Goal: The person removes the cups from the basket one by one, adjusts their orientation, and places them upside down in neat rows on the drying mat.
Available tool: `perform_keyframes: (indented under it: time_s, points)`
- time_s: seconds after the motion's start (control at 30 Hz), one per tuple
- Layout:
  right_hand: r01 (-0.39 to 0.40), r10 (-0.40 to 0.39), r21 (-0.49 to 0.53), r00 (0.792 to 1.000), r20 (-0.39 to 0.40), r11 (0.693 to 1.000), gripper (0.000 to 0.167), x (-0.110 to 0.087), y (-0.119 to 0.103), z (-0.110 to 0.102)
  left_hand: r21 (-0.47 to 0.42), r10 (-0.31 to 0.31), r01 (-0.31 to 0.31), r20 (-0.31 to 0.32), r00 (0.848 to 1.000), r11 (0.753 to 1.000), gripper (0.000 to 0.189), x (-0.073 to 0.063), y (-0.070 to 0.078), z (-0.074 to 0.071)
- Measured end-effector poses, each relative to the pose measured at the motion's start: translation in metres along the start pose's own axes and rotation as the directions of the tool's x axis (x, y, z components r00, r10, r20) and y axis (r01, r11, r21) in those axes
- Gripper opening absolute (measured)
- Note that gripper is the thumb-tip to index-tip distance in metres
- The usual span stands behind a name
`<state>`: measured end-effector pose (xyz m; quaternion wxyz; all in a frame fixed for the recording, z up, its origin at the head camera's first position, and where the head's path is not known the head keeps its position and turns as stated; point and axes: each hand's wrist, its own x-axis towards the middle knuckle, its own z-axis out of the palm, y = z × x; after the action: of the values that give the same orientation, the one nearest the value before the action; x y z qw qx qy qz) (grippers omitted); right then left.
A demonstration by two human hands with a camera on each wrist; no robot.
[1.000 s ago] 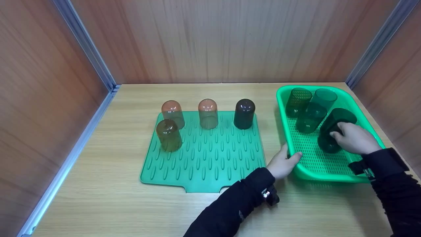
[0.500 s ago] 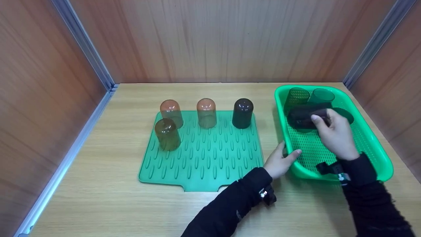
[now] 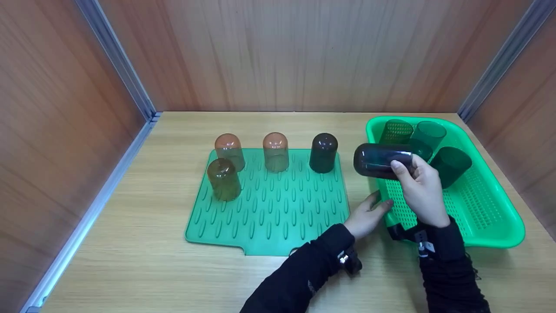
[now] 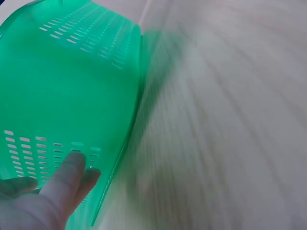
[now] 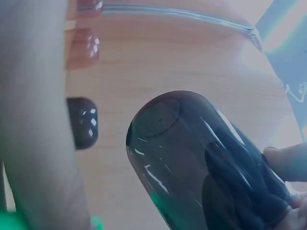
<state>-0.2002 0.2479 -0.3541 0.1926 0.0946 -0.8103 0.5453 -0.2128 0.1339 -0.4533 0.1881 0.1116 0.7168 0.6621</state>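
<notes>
My right hand (image 3: 423, 191) grips a dark smoky tumbler (image 3: 376, 161) near its mouth, thumb on the near side. It is held sideways over the left rim of the green basket (image 3: 491, 208), its rounded base pointing left; the right wrist view shows this tumbler (image 5: 192, 158) close up. Beside the basket's left side is my left hand (image 3: 365, 219); in the left wrist view its straight fingers (image 4: 67, 179) lie against the perforated outer wall. Three green-toned tumblers lean inside the basket: an olive one (image 3: 393, 132), a green one (image 3: 430, 132) and a dark green one (image 3: 451, 165).
On a ribbed green drying mat (image 3: 269, 217) stand upside-down tumblers: two orange ones (image 3: 275, 152), a dark one (image 3: 323, 153) and an amber one (image 3: 223, 179). Wooden panels (image 3: 295, 56) enclose the table (image 3: 130, 243) at the back and sides.
My right hand has lifted the dark tumbler out of the basket and carried it left over the rim. The left hand has shifted slightly left and down along the basket's side.
</notes>
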Motion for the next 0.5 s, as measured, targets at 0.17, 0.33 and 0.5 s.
perform_keyframes:
  time_s: [0.17,0.33,0.5]
  points:
    - [-0.009,0.009,0.018,1.0,0.001,1.0,0.036,-0.003,-0.001,0.001,0.021,0.0,0.0,-0.001,1.0,1.0,0.063,0.0,-0.001,-0.002]
    - [-0.005,0.004,0.05,1.0,0.019,0.999,0.034,-0.004,-0.002,0.002,0.009,0.029,-0.029,-0.015,0.999,1.0,0.057,-0.001,0.002,-0.011]
    - [-0.016,0.014,0.065,0.999,0.029,0.998,0.032,-0.004,-0.002,0.004,-0.098,0.082,-0.089,-0.071,0.994,0.991,0.058,-0.007,0.005,-0.032]
